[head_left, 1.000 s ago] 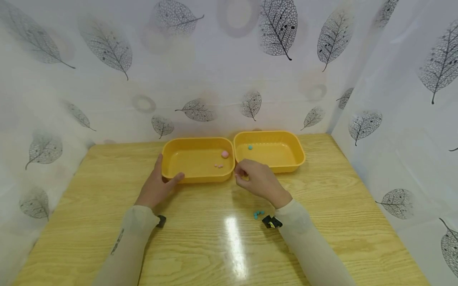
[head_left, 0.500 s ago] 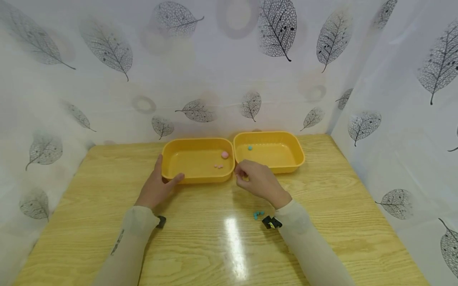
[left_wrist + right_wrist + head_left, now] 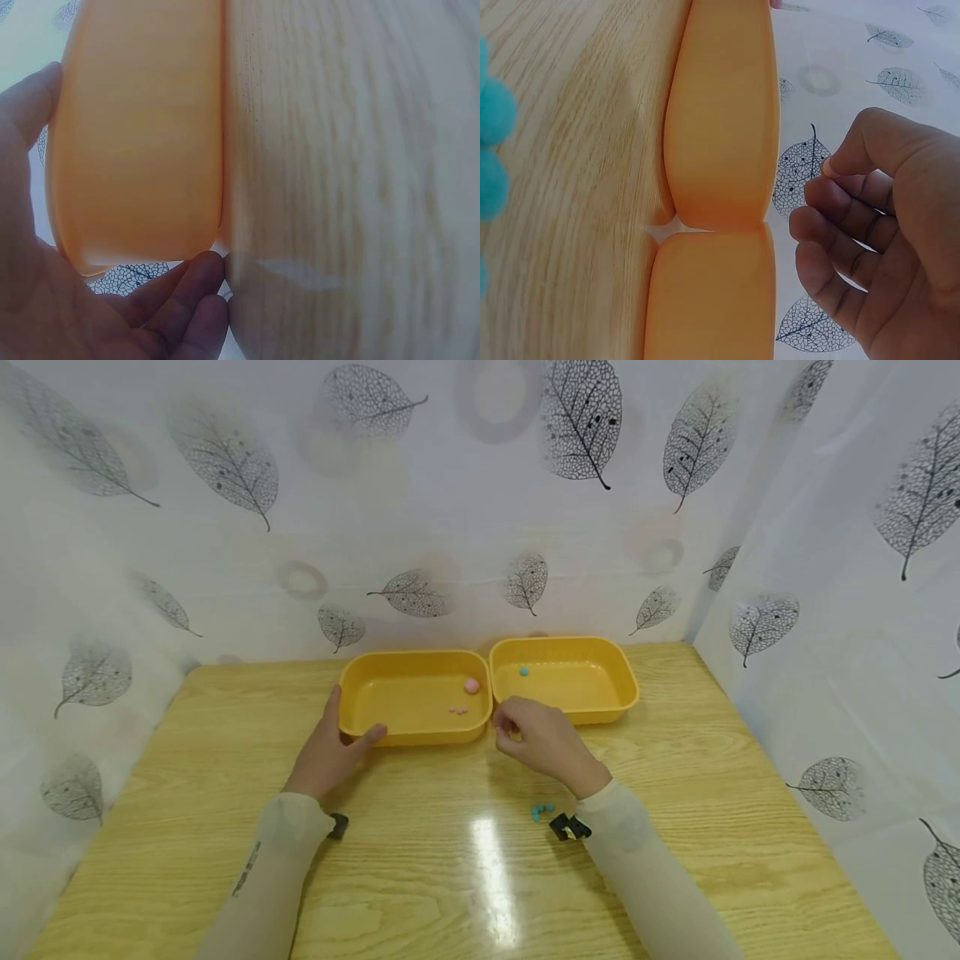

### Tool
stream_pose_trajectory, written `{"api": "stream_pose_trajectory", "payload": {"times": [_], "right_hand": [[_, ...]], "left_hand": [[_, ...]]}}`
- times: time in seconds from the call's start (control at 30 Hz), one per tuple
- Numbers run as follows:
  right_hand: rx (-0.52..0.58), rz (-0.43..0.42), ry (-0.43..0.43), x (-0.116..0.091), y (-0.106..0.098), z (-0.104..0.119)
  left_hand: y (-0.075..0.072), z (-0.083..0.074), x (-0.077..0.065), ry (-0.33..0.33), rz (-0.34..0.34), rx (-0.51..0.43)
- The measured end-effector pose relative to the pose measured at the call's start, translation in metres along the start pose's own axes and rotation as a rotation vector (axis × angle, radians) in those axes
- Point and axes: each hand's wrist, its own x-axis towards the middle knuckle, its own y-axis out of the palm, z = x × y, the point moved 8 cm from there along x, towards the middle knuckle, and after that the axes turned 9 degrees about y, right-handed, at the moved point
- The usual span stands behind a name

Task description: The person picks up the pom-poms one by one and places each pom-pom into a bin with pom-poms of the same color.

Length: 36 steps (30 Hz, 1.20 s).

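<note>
At the left end of the left yellow tray, my left hand grips the near corner. Its thumb lies on the front rim; in the left wrist view the other fingers bend against the tray's end, close to the table. My right hand hovers at the near left corner of the right yellow tray. Its fingers are curled and the thumb and index tips meet; nothing clearly shows between them. A larger pink ball and several tiny pink pieces lie in the left tray. One turquoise ball is in the right tray.
Several small turquoise balls lie on the wooden table beside the right wrist; they loom blurred at the right wrist view's left edge. The trays stand end to end near the back. Behind and along the sides hangs a leaf-patterned curtain.
</note>
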Motion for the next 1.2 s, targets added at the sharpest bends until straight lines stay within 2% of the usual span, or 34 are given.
{"api": "stream_pose_trajectory", "payload": {"times": [0.43, 0.63, 0.77, 0.93, 1.07, 1.2], "right_hand": [[0.014, 0.01, 0.01, 0.004, 0.0, 0.003], [0.027, -0.01, -0.001, 0.009, 0.0, 0.003], [0.034, -0.002, 0.009, 0.021, 0.002, 0.001], [0.002, 0.037, 0.067, 0.043, 0.005, -0.003], [-0.059, 0.096, 0.091, 0.06, 0.01, -0.006], [-0.122, 0.176, 0.069, 0.077, 0.016, -0.007]], "left_hand": [[-0.003, 0.002, -0.004, -0.003, -0.005, -0.011], [-0.002, 0.005, -0.001, 0.0, -0.01, -0.019], [-0.001, 0.006, 0.001, -0.002, -0.008, -0.024], [-0.002, 0.005, 0.001, 0.002, -0.013, -0.024], [-0.002, 0.004, 0.001, 0.007, -0.016, -0.022], [-0.003, 0.003, 0.001, 0.006, -0.018, -0.027]]}}
